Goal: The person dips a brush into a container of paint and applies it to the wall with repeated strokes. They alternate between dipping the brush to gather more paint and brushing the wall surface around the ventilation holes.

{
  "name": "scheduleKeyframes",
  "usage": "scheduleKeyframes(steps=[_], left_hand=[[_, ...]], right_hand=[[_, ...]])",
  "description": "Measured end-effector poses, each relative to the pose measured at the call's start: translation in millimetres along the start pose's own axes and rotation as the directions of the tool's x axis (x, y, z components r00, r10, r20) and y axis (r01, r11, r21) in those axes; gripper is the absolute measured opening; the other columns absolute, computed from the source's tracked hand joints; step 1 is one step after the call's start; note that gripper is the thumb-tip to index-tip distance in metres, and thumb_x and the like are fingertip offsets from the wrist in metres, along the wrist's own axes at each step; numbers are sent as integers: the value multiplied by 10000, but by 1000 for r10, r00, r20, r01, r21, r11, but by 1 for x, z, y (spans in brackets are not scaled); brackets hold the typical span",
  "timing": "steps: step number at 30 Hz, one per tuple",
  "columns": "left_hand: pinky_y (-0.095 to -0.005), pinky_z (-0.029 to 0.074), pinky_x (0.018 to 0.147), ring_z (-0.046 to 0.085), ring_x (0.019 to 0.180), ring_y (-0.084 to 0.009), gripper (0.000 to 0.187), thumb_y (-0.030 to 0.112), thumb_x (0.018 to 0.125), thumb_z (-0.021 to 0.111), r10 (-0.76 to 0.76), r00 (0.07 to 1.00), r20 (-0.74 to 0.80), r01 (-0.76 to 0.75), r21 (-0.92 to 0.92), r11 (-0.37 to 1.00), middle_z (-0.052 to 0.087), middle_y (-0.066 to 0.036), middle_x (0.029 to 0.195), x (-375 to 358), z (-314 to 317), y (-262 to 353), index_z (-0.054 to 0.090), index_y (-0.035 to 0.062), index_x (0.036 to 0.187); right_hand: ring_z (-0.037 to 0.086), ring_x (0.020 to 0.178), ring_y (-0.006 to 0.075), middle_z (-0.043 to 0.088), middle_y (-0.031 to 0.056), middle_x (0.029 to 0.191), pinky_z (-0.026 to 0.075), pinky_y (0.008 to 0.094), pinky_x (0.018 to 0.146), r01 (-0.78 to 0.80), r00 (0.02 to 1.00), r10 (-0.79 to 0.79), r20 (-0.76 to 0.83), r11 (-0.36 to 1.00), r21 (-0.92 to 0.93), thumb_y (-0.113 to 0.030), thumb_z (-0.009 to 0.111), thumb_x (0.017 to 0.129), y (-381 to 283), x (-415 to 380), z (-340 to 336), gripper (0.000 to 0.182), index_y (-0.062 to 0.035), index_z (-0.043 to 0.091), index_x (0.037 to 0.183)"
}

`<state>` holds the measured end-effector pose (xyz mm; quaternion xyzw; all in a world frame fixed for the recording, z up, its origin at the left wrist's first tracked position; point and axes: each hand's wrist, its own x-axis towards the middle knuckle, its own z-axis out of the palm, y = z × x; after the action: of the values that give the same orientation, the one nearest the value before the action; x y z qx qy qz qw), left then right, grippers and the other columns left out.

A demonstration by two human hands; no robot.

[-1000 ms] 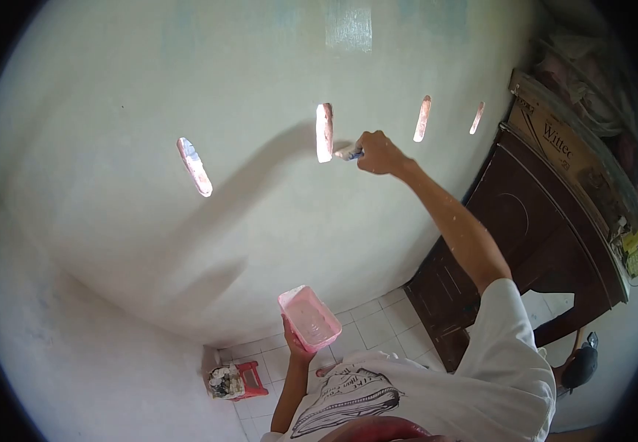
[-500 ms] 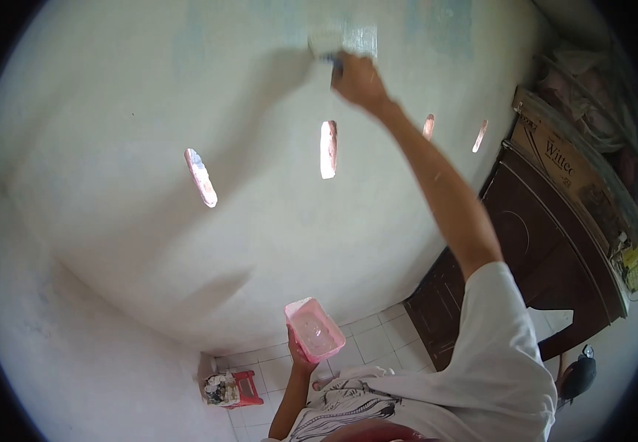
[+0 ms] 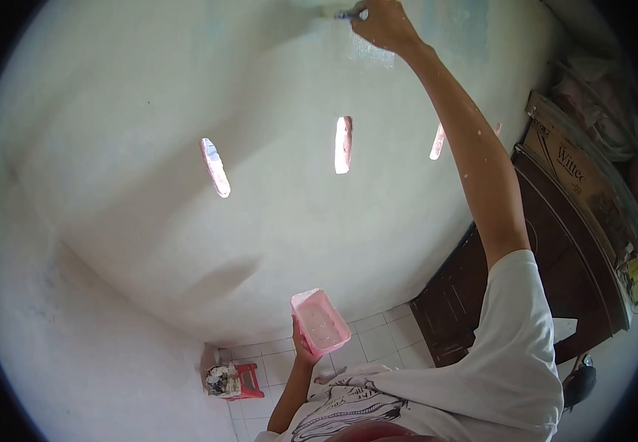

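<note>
High on the pale wall (image 3: 260,221), my right hand (image 3: 387,26) is closed round the handle of a paintbrush (image 3: 342,15). The brush's bristles are blurred and lie at the top of the view, close to the wall. A wet, shiny patch of paint (image 3: 373,53) shows just below that hand. Lower down, my left hand (image 3: 302,343) grips a pink plastic tub (image 3: 340,337) by its side, tilted toward me. Whitish paint (image 3: 320,324) lies in the tub, and part of the left hand is hidden behind it.
Narrow slots (image 3: 343,145) pierce the wall. At the right stands a dark wooden cabinet (image 3: 577,258) with a cardboard box (image 3: 566,158) on top. A red stool (image 3: 249,381) with cluttered items sits on the tiled floor (image 3: 381,342) in the left corner.
My right hand has moved up the wall with the paintbrush, off the shiny patch. The left hand still holds the tub, while the whole view has shifted slightly.
</note>
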<state>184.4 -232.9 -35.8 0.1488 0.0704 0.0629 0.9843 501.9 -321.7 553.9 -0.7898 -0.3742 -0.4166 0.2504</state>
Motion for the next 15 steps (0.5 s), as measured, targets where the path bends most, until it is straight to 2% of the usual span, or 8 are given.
scheduleKeyframes(steps=[2, 4, 6, 8, 9, 11, 13, 15], left_hand=[[-507, 485, 1041, 579, 1227, -293, 674, 634, 997, 380, 0, 1000, -7, 0, 5, 1000, 560, -107, 1363, 1, -7, 0, 417, 149, 1463], [-509, 482, 1043, 576, 1232, -295, 676, 638, 994, 386, -2, 1000, -12, 2, 7, 1000, 560, -106, 1365, 0, -13, -3, 418, 152, 1463], [-507, 483, 1040, 572, 1237, -291, 685, 645, 986, 398, 17, 999, 33, -16, -9, 1000, 560, -102, 1367, 1, -16, -5, 419, 155, 1464], [-506, 485, 1036, 576, 1233, -289, 689, 648, 984, 397, 57, 998, 12, -57, -5, 998, 561, -101, 1364, 2, -16, -8, 417, 155, 1465], [-506, 488, 1033, 579, 1230, -287, 693, 651, 983, 396, 98, 995, -12, -98, 6, 995, 563, -99, 1361, 2, -16, -7, 416, 155, 1467], [-505, 490, 1030, 581, 1227, -285, 688, 649, 985, 391, 118, 993, -18, -117, 19, 993, 564, -95, 1358, 4, -13, -8, 419, 157, 1464], [-504, 492, 1027, 583, 1224, -283, 683, 648, 987, 386, 130, 991, -27, -130, 28, 991, 566, -90, 1356, 3, -8, -11, 421, 159, 1462], [-505, 493, 1024, 587, 1218, -280, 669, 642, 991, 381, 153, 988, -25, -151, 55, 987, 570, -83, 1347, 4, -1, -10, 429, 162, 1453]], right_hand=[[703, 835, 428, 706, 266, 875, 577, 486, 776, 50, 990, -54, -131, 998, -31, -146, 631, 753, 2, 0, 19, 340, 13, 700, 1045], [693, 871, 448, 688, 292, 898, 576, 501, 781, 2, 997, -9, -80, 997, -82, -116, 595, 769, -7, -41, 44, 316, 18, 685, 1041], [674, 933, 478, 661, 332, 952, 572, 512, 806, -78, 992, 86, 97, 993, -85, -91, 567, 783, 2, -97, 89, 299, 39, 656, 1037], [648, 901, 467, 688, 215, 951, 547, 501, 848, -181, 943, 220, 251, 969, -168, -88, 562, 820, -5, -146, 100, 316, -2, 661, 1108], [648, 901, 467, 688, 215, 951, 547, 501, 848, -182, 943, 218, 253, 970, -161, -88, 562, 820, -2, -151, 98, 316, -2, 661, 1108], [641, 949, 443, 686, 207, 1016, 535, 489, 877, -110, 838, 140, 527, 990, -87, -115, 595, 809, 19, -156, 86, 292, 16, 676, 1056], [655, 951, 390, 664, 201, 1100, 514, 459, 909, 45, 847, -76, 525, 996, 73, -199, 667, 791, 48, -118, 66, 239, -49, 722, 969], [680, 893, 351, 682, 194, 1046, 540, 435, 826, 16, 925, 8, 379, 998, -59, -196, 673, 804, 49, -60, 26, 208, -72, 729, 961]])
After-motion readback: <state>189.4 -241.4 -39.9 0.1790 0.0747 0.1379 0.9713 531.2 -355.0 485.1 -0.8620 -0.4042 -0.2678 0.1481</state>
